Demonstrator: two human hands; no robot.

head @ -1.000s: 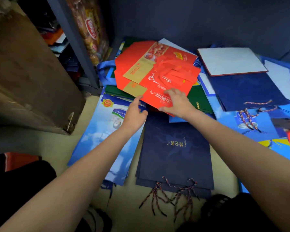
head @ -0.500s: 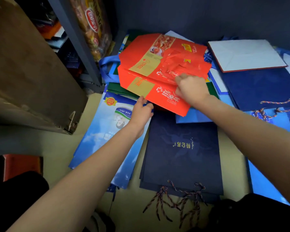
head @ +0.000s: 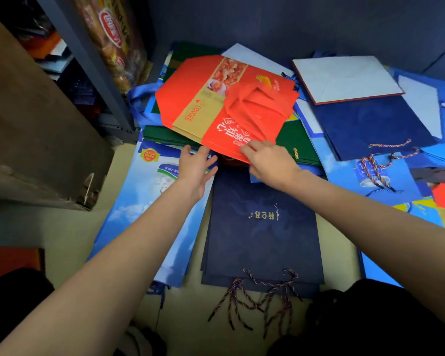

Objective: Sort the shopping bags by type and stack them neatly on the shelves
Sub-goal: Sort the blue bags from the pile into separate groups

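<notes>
- Since half a second ago you've let the red bag (head: 224,106) drop back flatter on the pile, and your right hand (head: 269,163) has slid from its upper face down to the near edge; left hand (head: 195,167) barely shifted.
- Far left: brown board (head: 36,140) leaning, then the dark shelf post (head: 88,65) with a snack packet (head: 113,34) behind it. Shelves are mostly hidden, so you can't tell what's stacked on them yet.
- Left of centre on the floor (head: 49,232): light blue printed bag (head: 149,196), flat, under your left forearm.
- Left hand is spread, fingers loose, tips at the red bag's near edge; not gripping anything. Underside contact: cannot tell.
- Centre: red bag sits on top of green bags (head: 290,142), long axis running diagonally from far left to near right, handles folded on its face.
- Right hand pinches the red bag's near corner, thumb on top.
- Key relation: bag lies just beyond both hands, right hand nearer and already on it; you likely need the left under the edge to lift it level.
- Below: navy bag stack (head: 262,227), rope handles toward you.
- Right: white-flapped navy bags (head: 370,119), blue bags past them, unsorted.
</notes>
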